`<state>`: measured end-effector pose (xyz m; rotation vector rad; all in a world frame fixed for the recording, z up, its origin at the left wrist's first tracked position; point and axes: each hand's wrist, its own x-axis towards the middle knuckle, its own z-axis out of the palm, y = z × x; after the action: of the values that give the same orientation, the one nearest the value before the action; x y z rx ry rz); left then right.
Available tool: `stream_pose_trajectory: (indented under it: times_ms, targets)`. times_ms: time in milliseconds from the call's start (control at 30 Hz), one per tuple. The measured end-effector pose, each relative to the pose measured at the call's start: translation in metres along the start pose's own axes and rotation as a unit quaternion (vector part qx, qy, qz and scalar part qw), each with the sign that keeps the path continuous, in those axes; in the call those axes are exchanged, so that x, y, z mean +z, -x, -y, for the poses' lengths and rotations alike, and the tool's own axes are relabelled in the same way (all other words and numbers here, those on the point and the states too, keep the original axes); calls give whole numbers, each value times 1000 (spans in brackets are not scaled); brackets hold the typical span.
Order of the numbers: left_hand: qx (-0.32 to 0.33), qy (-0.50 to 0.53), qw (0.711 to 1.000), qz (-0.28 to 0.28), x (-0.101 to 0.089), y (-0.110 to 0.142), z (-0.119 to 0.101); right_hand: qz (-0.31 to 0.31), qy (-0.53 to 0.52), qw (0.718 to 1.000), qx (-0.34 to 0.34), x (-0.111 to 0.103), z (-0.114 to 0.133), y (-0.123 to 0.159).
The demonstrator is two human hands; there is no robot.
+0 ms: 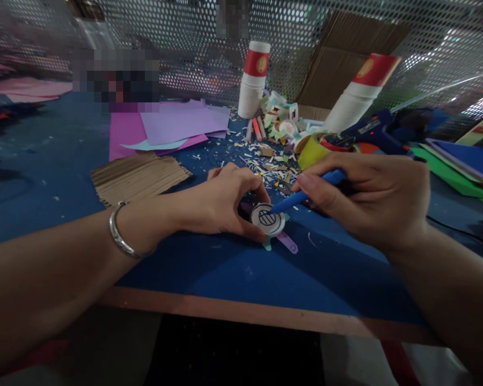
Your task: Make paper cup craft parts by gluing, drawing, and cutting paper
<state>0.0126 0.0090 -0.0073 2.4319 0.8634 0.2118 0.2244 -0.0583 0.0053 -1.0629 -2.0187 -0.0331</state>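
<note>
So the main piece is a small round white paper disc [267, 227] with a raised rim, tilted a bit. It's got a dark blue circle with lines crossing inside, plus a lighter blue curve near the edge. A purple paper strip [288, 243] with a little smiley on its rounded end pokes out underneath, next to some teal bits [268, 245]. The blue marker [293, 201] slants in, tip right at the drawing.
</note>
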Motion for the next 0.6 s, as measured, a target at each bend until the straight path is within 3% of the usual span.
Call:
stream_pose_trajectory:
  times_ms: [433, 600]
  targets:
    - [7, -10, 1000, -8, -1, -2, -2, 49, -14, 999, 0, -2, 7, -1]
    - [9, -9, 1000, -6, 0, -3, -1, 41, -25, 999, -8, -1, 4, -2]
